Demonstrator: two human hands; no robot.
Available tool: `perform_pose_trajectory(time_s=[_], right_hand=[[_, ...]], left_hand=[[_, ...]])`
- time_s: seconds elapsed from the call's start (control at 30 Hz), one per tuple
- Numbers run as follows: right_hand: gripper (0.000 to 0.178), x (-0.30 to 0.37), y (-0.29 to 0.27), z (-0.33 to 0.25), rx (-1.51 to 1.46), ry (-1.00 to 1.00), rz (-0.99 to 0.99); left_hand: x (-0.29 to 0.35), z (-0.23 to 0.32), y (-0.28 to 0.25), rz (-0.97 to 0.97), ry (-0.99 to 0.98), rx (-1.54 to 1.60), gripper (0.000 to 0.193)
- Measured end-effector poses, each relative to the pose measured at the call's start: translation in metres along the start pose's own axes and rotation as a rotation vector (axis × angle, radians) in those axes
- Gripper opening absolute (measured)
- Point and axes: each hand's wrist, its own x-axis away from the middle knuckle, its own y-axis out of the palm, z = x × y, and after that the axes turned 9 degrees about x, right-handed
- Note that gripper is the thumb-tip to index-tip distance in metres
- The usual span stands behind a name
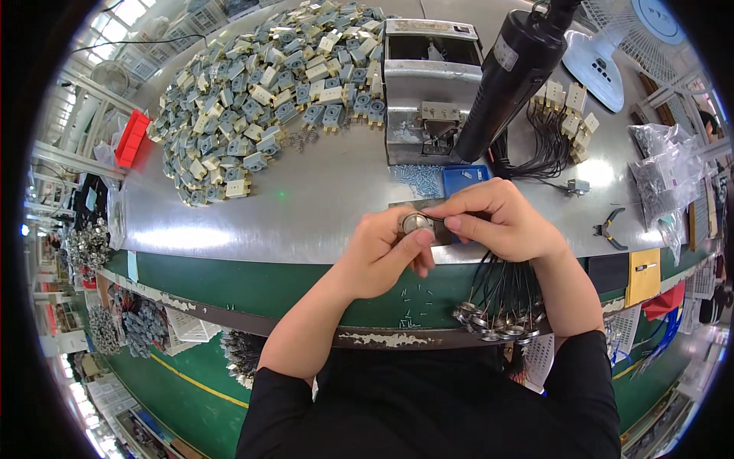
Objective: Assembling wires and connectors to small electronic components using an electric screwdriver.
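"Left hand: what has it got?"

"A round metal piece, gripped between thumb and fingers, over the steel table."

"And the right hand?"

"Thumb and forefinger pinch a thin dark cable, right beside the metal piece. Whether the two join, I can't tell."

"What's around them?"

"Small loose screws and a blue tray just beyond, at the foot of a metal machine. Black cords with round metal ends lie toward the near edge, below the right hand. Pliers lie off to the right; a heap of grey and cream blocks fills the far left."
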Motion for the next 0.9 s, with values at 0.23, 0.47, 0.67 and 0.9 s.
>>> perform_pose_trajectory(time_s=[0.23,0.47,0.67,0.9], right_hand=[[0.029,-0.003,-0.005,-0.001,0.117,-0.171,-0.014],[0.031,-0.002,-0.02,-0.01,0.557,-0.085,-0.205],[0.027,0.006,-0.026,0.011,0.982,-0.001,0.016],[0.016,0.001,-0.032,0.02,0.956,-0.034,-0.086]], left_hand=[[0.001,0.01,-0.004,-0.097,-0.102,-0.026,0.024],[0.01,0.052,-0.041,-0.234,0.077,-0.495,0.03],[0.072,0.076,-0.148,0.779,0.205,-1.685,0.034],[0.109,0.065,-0.174,0.814,0.041,-1.57,0.034]])
